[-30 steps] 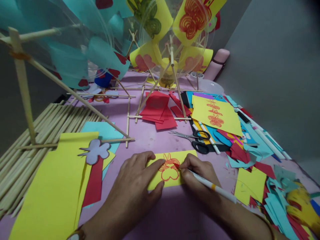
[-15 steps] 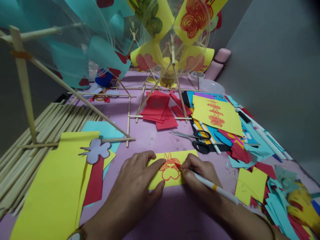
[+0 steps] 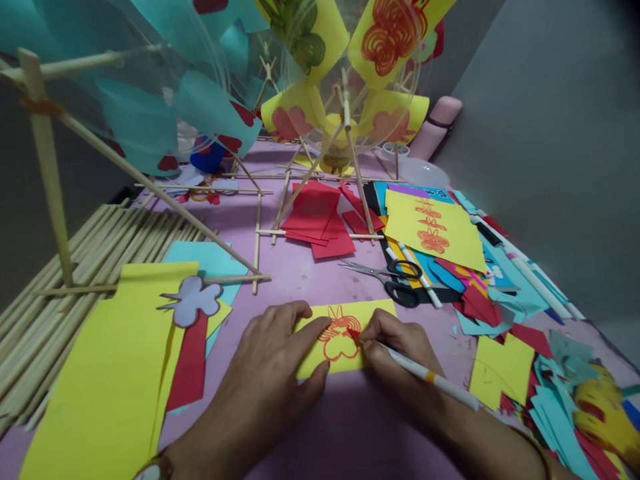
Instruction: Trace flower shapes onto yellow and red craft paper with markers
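Note:
A small yellow paper (image 3: 373, 311) lies on the table with a butterfly outlined in red, its upper wings lined inside. My left hand (image 3: 280, 360) rests over the paper's left side, fingers apart, thumb and index finger pressing it down. In my right hand (image 3: 400, 343) is a white felt-tip marker (image 3: 434, 378) with a red tip, held in a writing grip. Its tip touches the butterfly's right wing. Beyond the paper lie scissors (image 3: 385, 272) with black handles. To the left, a pale butterfly cutout (image 3: 193, 301) sits on larger yellow paper (image 3: 100, 373).
Wooden-stick frames (image 3: 350, 160) with paper-covered wheels stand at the back. A pile of sticks (image 3: 95, 280) lies left. Red papers (image 3: 313, 213) lie ahead; a yellow sheet with drawn butterflies (image 3: 463, 237), markers (image 3: 537, 283) and paper scraps (image 3: 565, 413) are on the right, beside a grey wall.
The marker tip has shifted very slightly along the right wing, and a little more red line shows there. My left hand stays in place.

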A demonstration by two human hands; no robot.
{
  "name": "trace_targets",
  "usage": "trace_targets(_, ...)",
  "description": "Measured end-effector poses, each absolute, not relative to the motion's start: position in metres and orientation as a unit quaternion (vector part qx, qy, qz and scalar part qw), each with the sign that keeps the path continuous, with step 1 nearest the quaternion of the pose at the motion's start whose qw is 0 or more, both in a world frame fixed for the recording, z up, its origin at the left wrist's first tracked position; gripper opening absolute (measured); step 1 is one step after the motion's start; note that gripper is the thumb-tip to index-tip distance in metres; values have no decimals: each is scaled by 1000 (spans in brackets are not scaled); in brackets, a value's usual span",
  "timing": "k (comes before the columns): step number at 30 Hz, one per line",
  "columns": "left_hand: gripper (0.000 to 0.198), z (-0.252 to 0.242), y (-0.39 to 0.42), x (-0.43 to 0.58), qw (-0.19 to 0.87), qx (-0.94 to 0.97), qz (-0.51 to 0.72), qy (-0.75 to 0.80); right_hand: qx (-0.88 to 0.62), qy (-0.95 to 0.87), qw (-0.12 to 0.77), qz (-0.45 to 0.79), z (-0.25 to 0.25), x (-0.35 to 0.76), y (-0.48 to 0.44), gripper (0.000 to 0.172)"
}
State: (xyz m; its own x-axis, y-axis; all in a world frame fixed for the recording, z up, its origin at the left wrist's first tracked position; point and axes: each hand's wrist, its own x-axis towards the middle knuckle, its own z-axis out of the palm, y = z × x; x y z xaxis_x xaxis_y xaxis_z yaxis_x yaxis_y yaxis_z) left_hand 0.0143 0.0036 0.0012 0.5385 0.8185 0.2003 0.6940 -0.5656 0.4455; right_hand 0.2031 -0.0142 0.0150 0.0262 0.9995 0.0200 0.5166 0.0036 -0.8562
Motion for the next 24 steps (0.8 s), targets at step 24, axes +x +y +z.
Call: trace_targets(24, 41, 3, 4, 16, 157, 864, 200, 434, -617, -577, 375, 381, 16, 200, -15, 8)
